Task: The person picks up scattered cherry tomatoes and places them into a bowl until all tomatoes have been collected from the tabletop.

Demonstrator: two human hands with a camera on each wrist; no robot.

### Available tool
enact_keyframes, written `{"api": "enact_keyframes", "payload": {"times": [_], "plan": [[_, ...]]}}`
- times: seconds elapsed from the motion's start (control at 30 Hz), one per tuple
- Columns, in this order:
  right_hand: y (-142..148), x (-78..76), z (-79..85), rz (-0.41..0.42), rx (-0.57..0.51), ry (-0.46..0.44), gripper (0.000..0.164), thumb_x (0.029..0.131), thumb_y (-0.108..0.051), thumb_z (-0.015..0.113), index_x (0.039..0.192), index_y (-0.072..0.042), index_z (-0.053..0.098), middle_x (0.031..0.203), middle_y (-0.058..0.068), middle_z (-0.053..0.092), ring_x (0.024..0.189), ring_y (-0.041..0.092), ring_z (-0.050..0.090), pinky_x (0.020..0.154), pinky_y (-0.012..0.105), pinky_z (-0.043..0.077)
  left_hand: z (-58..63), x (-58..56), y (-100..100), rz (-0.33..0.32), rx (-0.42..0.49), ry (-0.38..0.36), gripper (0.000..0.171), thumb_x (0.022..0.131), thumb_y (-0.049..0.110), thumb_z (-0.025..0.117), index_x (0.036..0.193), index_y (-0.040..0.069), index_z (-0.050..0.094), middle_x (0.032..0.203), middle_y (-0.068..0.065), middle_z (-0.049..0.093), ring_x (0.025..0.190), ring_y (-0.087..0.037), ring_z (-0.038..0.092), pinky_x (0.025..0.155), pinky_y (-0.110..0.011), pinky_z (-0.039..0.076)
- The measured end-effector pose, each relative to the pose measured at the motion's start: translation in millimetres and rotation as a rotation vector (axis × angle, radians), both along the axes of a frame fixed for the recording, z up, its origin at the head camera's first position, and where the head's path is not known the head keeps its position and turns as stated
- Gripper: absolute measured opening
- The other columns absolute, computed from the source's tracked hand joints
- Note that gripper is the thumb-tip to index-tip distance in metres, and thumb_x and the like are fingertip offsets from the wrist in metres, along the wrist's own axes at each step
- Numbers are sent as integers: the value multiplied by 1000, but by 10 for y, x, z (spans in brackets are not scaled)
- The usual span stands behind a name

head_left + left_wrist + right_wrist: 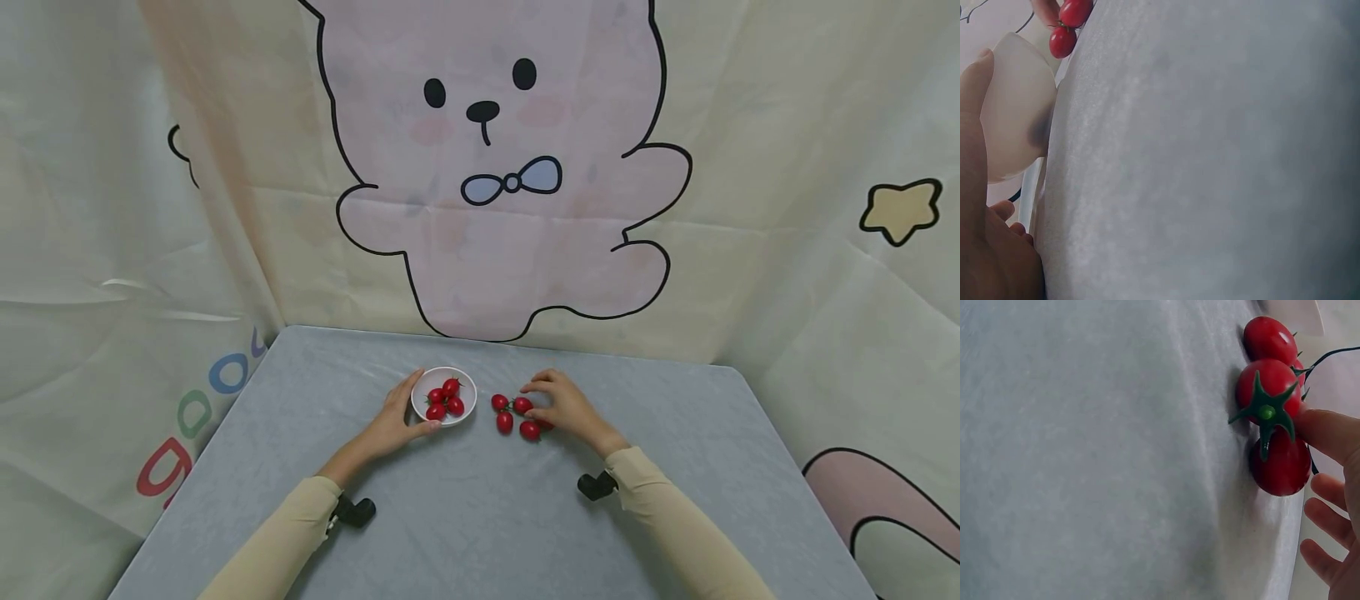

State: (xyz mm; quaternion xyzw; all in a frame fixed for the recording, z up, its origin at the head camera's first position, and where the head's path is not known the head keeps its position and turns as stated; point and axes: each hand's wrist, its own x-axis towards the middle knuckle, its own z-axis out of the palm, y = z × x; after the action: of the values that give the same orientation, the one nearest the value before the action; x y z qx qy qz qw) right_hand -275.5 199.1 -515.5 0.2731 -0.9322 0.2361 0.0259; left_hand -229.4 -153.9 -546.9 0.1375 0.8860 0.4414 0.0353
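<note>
A small white bowl holding several red cherry tomatoes stands on the table. My left hand cups its left side, fingers at the far rim and thumb along the near side. The left wrist view shows the thumb against the outer wall of the bowl. Right of the bowl lies a loose group of cherry tomatoes, some with green stem caps. Over that group reaches my right hand, fingers spread. Its thumb is at a tomato in the right wrist view, partly covering the group.
A grey cloth covers the table. Behind it hangs a curtain printed with a pink bear. Black wrist cameras sit under both cuffs.
</note>
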Motion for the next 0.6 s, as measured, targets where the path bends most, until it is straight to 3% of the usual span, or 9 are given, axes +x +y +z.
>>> {"api": "enact_keyframes", "payload": {"times": [0.3, 0.6], "plan": [[-24, 6, -51, -17, 24, -47, 40, 81, -27, 82, 118, -15, 72, 125, 11, 61, 118, 31, 56, 104, 51, 46, -6, -8, 3, 2, -6, -14, 104, 80, 52, 77, 159, 27, 13, 163, -12, 22, 152, -36, 18, 116, -64, 28], [-31, 3, -123, -31, 22, -24, 38, 81, -25, 82, 116, -15, 73, 123, 10, 63, 115, 30, 58, 102, 49, 48, -11, -10, 12, 7, -6, -6, 104, 80, 50, 78, 159, 26, 14, 163, -12, 23, 151, -36, 19, 116, -64, 28]]}}
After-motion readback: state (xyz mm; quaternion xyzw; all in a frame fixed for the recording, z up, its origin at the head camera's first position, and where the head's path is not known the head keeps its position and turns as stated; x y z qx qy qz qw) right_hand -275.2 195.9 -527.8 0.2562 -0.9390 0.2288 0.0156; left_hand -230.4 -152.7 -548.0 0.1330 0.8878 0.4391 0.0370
